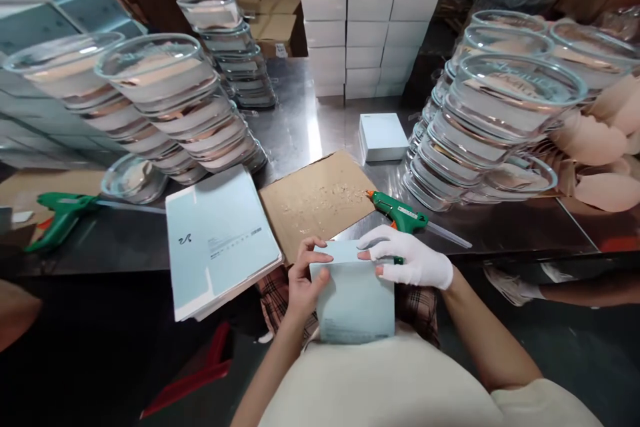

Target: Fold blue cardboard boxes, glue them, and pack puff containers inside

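Against my body I hold a pale blue carton [356, 303] by its upper edge. My left hand [307, 273] grips its left corner, thumb on the near face and fingers over the top. My right hand [407, 258], in a white glove with bare fingertips, grips the top right side, fingers on the flap. Just beyond lies a green glue gun [400, 211] with an orange tip and a clear glue stick, beside a cardboard sheet [315, 197] dotted with glue bits. To the left is a stack of flat printed blue cartons [220, 233].
Stacked clear oval containers [155, 80] stand at left, with more clear containers [500, 100] at right. A closed white box [383, 137] sits on the metal table [290, 100]. Piled white boxes [370, 27] rise behind. Another green glue gun [65, 213] lies far left; a person's leg [590, 293] shows at right.
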`<action>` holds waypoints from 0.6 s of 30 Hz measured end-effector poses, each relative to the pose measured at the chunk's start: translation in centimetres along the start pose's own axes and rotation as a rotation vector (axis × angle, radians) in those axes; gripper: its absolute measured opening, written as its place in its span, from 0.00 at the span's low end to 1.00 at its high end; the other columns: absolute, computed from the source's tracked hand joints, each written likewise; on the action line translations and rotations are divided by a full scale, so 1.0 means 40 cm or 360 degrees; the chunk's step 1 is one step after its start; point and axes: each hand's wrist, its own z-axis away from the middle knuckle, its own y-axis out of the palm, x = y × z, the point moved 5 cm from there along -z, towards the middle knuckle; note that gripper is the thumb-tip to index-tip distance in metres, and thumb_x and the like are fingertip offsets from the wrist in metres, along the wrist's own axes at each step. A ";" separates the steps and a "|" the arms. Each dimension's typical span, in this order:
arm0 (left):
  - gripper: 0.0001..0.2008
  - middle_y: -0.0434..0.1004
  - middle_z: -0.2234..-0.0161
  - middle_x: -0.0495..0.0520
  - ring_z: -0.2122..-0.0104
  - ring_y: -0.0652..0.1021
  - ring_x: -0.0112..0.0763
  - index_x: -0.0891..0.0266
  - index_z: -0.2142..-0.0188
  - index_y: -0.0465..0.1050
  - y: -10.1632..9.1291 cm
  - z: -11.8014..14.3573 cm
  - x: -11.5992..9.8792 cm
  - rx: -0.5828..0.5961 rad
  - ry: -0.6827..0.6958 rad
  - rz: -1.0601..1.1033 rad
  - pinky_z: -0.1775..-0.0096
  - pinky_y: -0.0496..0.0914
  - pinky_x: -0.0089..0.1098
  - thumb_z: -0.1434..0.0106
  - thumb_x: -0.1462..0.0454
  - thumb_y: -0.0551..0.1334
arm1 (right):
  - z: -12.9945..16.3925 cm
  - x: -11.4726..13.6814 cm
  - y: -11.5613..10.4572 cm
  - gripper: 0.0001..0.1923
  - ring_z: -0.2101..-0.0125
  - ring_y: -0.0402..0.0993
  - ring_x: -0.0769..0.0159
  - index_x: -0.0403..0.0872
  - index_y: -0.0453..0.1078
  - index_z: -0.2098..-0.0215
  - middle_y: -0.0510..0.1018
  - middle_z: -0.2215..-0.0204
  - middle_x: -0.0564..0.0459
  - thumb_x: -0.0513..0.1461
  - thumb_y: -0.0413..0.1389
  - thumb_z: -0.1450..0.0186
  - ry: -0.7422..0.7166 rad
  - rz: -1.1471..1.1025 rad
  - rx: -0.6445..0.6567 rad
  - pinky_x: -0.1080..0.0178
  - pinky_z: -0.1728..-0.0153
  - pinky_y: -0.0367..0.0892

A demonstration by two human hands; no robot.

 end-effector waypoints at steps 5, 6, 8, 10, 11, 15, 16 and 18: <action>0.14 0.77 0.52 0.51 0.50 0.77 0.36 0.55 0.61 0.78 -0.089 -0.022 -0.063 -0.0792 0.0101 -0.0041 0.44 0.70 0.39 0.34 0.50 0.71 | 0.104 -0.069 -0.018 0.40 0.49 0.79 0.55 0.50 0.74 0.45 0.78 0.50 0.43 0.69 0.63 0.41 0.0583 -0.0357 -0.0833 0.53 0.48 0.77; 0.13 0.77 0.51 0.49 0.50 0.77 0.34 0.53 0.58 0.76 -0.116 -0.021 -0.075 -0.1056 0.0145 0.0013 0.44 0.70 0.37 0.33 0.50 0.70 | 0.129 -0.072 -0.002 0.42 0.56 0.81 0.57 0.49 0.74 0.48 0.80 0.55 0.44 0.71 0.61 0.42 0.0678 -0.0442 -0.0938 0.56 0.55 0.79; 0.15 0.76 0.50 0.46 0.50 0.77 0.33 0.48 0.52 0.73 -0.141 -0.019 -0.081 -0.1370 0.0202 0.0187 0.46 0.73 0.36 0.31 0.46 0.67 | 0.150 -0.059 0.057 0.42 0.65 0.80 0.59 0.47 0.76 0.53 0.81 0.61 0.45 0.73 0.60 0.43 0.0763 -0.0586 -0.0845 0.59 0.64 0.78; 0.20 0.76 0.47 0.46 0.49 0.78 0.36 0.44 0.47 0.70 -0.126 -0.026 -0.062 -0.1314 0.0075 0.0352 0.47 0.76 0.37 0.30 0.41 0.62 | 0.145 -0.031 0.104 0.42 0.66 0.80 0.57 0.46 0.78 0.55 0.83 0.63 0.44 0.72 0.64 0.46 0.0801 -0.0645 -0.0760 0.57 0.63 0.79; 0.22 0.76 0.46 0.48 0.46 0.78 0.39 0.44 0.45 0.69 -0.107 -0.029 -0.047 -0.1196 -0.0056 0.0390 0.47 0.76 0.39 0.30 0.39 0.61 | 0.140 -0.016 0.105 0.40 0.65 0.80 0.55 0.47 0.79 0.55 0.84 0.62 0.44 0.71 0.65 0.46 0.0831 -0.0619 -0.0832 0.55 0.61 0.79; 0.33 0.69 0.35 0.57 0.30 0.66 0.50 0.46 0.37 0.66 -0.068 -0.017 -0.074 -0.0967 -0.0016 -0.0071 0.35 0.69 0.49 0.38 0.47 0.73 | 0.105 0.058 -0.003 0.23 0.66 0.79 0.56 0.49 0.80 0.62 0.84 0.66 0.47 0.59 0.61 0.33 0.0789 -0.0071 -0.0904 0.56 0.60 0.77; 0.41 0.64 0.31 0.59 0.26 0.59 0.52 0.46 0.34 0.63 -0.069 -0.018 -0.109 -0.0910 0.0189 -0.0291 0.31 0.64 0.54 0.42 0.48 0.76 | 0.086 0.082 -0.034 0.19 0.67 0.78 0.58 0.49 0.79 0.64 0.83 0.68 0.47 0.55 0.60 0.30 0.0667 0.0140 -0.0706 0.58 0.60 0.75; 0.56 0.57 0.27 0.63 0.23 0.51 0.58 0.48 0.28 0.56 -0.058 -0.035 -0.172 -0.0541 0.0498 -0.0723 0.27 0.51 0.62 0.50 0.46 0.81 | 0.042 0.130 -0.073 0.15 0.69 0.76 0.63 0.48 0.78 0.65 0.82 0.70 0.49 0.47 0.56 0.26 0.0339 0.0509 -0.0245 0.62 0.61 0.71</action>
